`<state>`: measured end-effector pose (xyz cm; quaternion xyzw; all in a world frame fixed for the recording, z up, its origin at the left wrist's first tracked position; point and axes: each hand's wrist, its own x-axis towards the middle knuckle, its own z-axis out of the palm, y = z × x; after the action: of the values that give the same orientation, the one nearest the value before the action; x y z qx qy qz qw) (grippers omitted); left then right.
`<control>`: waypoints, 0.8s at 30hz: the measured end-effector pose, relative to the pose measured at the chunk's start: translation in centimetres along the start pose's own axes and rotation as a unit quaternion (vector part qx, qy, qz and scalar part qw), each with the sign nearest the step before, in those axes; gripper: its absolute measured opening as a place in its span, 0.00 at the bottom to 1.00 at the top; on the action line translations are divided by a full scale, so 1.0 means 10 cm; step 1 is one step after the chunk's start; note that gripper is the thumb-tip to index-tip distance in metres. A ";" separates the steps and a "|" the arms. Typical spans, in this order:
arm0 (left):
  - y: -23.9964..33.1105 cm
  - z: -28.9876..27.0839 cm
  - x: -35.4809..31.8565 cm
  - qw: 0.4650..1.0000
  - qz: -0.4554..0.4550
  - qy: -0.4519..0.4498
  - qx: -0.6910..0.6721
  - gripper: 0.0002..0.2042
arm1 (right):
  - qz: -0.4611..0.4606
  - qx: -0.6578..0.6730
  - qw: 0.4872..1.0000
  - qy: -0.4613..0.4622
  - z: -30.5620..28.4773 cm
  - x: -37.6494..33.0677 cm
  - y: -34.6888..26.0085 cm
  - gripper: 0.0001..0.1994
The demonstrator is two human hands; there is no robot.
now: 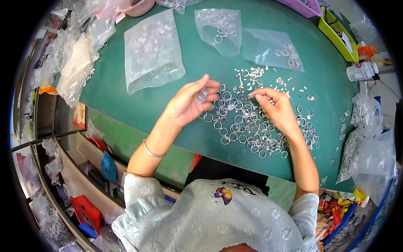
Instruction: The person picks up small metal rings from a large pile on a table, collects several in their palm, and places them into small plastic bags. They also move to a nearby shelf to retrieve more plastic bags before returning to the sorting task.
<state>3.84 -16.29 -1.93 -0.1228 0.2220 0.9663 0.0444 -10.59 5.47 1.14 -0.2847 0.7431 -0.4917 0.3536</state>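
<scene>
My left hand [184,103] is palm up over the left edge of a heap of silver-coloured rings [239,117]. Several rings [203,95], smeared by motion, lie in its curled fingers. Above the heap's right part, my right hand [277,109] has thumb and forefinger pinched together. Something tiny may be between those fingertips; its kind does not show. Small pale bits [255,73] are scattered along the heap's far side, with a few among the rings.
On the green tabletop [113,84], a large clear bag [153,50] lies far left. Two clear bags with rings, one in the middle [222,25] and one to the right [289,54], lie behind the heap. A yellow-green basket [339,35] and a bottle [362,72] stand at right.
</scene>
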 end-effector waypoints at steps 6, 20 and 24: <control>-0.11 0.15 -0.10 0.808 0.150 0.210 0.529 0.08 | -0.067 -0.166 0.983 0.048 0.02 0.00 0.02 0.07; -0.31 0.29 -0.05 0.574 0.208 0.158 0.776 0.11 | -0.101 -0.042 0.993 0.054 0.07 0.00 0.02 0.05; -0.24 0.32 -0.13 0.536 0.175 0.171 0.808 0.12 | -0.021 0.519 0.852 -0.070 -0.15 -0.08 0.07 0.11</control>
<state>4.68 -12.78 0.22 -0.1559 0.9289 0.3252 -0.0837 -11.41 7.14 1.09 -0.1093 0.3471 -0.7921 0.4901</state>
